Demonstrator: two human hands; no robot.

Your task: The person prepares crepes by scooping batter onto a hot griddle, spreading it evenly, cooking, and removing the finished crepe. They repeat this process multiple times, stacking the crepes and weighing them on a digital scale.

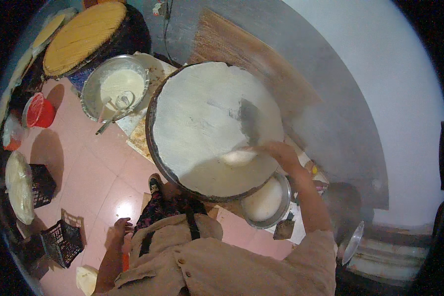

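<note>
My right hand [261, 148] reaches over the near right part of a large round griddle [151, 155] and grips a pale, rounded lump [240, 157], perhaps dough. A layer of white batter [199, 96] covers most of the griddle, with a dark bare patch right of its middle. Steam blurs the right side. Under my right forearm, beside the griddle, stands a metal bowl [286, 199] holding a white mass [264, 201]. My left hand [123, 226] hangs at my left side above the floor, holding nothing, its fingers loosely bent.
Left of the griddle, a metal basin [90, 100] holds pale batter [120, 85] and a ladle [113, 120]. Behind it sits a large dark drum-like object with a yellow round top [85, 37]. A red bucket [40, 111] and black plastic crates [63, 244] stand on the tiled floor [92, 166].
</note>
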